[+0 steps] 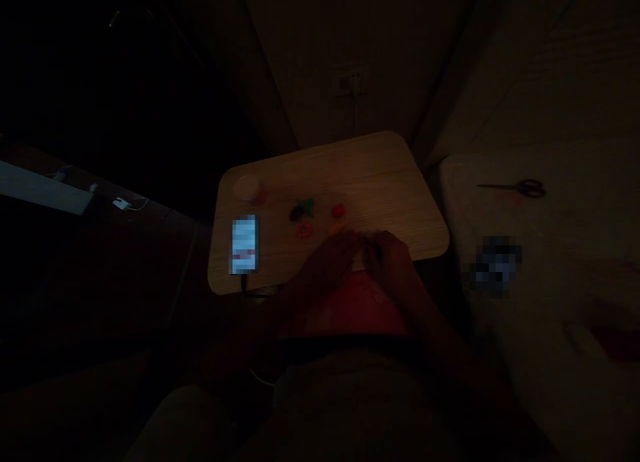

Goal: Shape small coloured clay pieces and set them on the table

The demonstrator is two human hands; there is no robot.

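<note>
Grip: the left hand [336,252] and right hand [390,252] meet at the near edge of the tabletop [370,169], fingers bent and fingertips close together. How far each grip is open, and whether it has hold of anything, cannot be told in this gloom. Just beside the left fingers lies a yellow-orange piece [337,229]; beyond it, a red piece [339,211]. Farther left are a reddish ring [304,231], a dark piece [296,213] and a green piece [307,207]. The ring appears to be already formed; what remains cannot be judged. Outward: a tub [249,189], and a lit device [244,244] with its screen blurred. Right: scissors [533,188] on a pale surface [465,175], near a pixelated object [495,265]. Below the hands, a red area [370,309] is indistinct.
</note>
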